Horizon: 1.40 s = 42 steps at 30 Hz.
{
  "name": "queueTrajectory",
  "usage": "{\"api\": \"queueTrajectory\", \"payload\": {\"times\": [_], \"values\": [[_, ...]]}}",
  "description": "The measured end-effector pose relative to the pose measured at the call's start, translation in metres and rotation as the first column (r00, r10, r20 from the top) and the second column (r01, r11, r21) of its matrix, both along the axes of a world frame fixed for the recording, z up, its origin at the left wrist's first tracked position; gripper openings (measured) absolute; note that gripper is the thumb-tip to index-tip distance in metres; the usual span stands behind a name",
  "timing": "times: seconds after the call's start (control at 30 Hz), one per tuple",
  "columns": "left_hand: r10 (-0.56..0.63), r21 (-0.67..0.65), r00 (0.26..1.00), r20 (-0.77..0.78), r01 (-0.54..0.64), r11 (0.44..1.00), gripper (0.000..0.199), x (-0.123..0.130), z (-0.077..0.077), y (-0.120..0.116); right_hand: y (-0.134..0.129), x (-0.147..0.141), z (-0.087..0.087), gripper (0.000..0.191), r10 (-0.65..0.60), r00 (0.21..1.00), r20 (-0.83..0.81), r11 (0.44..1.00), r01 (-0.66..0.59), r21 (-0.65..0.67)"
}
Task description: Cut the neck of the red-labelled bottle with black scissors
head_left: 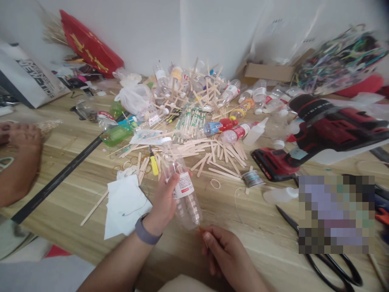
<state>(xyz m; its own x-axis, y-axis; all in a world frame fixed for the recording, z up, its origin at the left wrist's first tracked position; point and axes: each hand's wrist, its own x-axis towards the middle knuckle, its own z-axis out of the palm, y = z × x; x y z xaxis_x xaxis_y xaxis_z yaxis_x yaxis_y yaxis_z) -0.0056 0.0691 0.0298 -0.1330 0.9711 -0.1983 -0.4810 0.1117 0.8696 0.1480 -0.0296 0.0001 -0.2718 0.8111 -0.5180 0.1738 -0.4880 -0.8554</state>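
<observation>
A clear plastic bottle [182, 202] with a white and red label and a white cap is tilted, its cap end pointing away from me. My left hand [165, 198], with a grey band on the wrist, is wrapped round its middle, thumb on the label. At the bottle's base, my right hand [217, 247] pinches a thin brownish stick or strand [200, 229]. Its tip meets the bottle's bottom; whether it passes inside is unclear.
Wooden sticks [225, 156] and several bottles lie beyond my hands. A yellow screwdriver [154, 165] and white paper [124, 207] are left; a wire spool [253, 178], red drill [328, 129] and black scissors [326, 259] are right. Another person's hands [24, 138] are far left.
</observation>
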Motion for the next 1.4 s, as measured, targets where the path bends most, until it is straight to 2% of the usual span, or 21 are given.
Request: {"api": "queueTrajectory", "payload": {"times": [0.1, 0.2, 0.4, 0.5, 0.63, 0.83, 0.97, 1.17, 1.4], "values": [[0.015, 0.001, 1.0, 0.001, -0.015, 1.0, 0.045, -0.001, 0.0, 0.001, -0.001, -0.001, -0.005, 0.049, -0.074, 0.997, 0.003, 0.997, 0.074, -0.007], [0.017, -0.002, 1.0, 0.001, -0.017, 1.0, 0.044, -0.001, 0.002, -0.001, 0.002, -0.001, 0.0, 0.049, -0.109, 0.993, 0.034, 0.994, 0.109, 0.012], [-0.017, 0.026, 0.999, -0.038, 0.018, 1.0, 0.043, 0.002, 0.001, -0.004, 0.007, -0.002, 0.014, 0.063, -0.074, 0.996, -0.058, 0.997, 0.072, -0.038], [0.015, 0.026, 1.0, -0.007, -0.015, 1.0, 0.045, -0.001, -0.002, -0.001, 0.006, -0.002, 0.011, 0.066, -0.088, 0.996, -0.017, 0.995, 0.087, -0.048], [0.049, 0.036, 0.998, 0.027, -0.05, 0.998, 0.045, -0.003, -0.003, 0.001, 0.005, -0.001, 0.006, 0.06, -0.083, 0.994, 0.071, 0.994, 0.088, -0.07], [-0.011, 0.048, 0.998, -0.066, 0.015, 0.999, 0.044, 0.002, 0.004, -0.005, 0.006, -0.001, 0.013, 0.072, -0.096, 0.994, -0.058, 0.993, 0.092, -0.069], [0.044, 0.024, 0.999, -0.026, -0.044, 0.999, 0.045, 0.002, 0.001, -0.003, 0.008, -0.002, 0.017, 0.08, -0.133, 0.982, -0.132, 0.985, 0.117, -0.125], [0.063, -0.004, 0.997, -0.037, -0.063, 0.998, 0.047, 0.001, 0.001, -0.002, 0.008, -0.001, 0.013, 0.071, -0.112, 0.985, -0.131, 0.988, 0.097, -0.117], [0.093, -0.013, 0.996, -0.007, -0.093, 0.996, 0.047, 0.001, 0.002, -0.002, 0.006, -0.001, 0.012, 0.079, -0.108, 0.99, -0.088, 0.99, 0.099, -0.102]]}}
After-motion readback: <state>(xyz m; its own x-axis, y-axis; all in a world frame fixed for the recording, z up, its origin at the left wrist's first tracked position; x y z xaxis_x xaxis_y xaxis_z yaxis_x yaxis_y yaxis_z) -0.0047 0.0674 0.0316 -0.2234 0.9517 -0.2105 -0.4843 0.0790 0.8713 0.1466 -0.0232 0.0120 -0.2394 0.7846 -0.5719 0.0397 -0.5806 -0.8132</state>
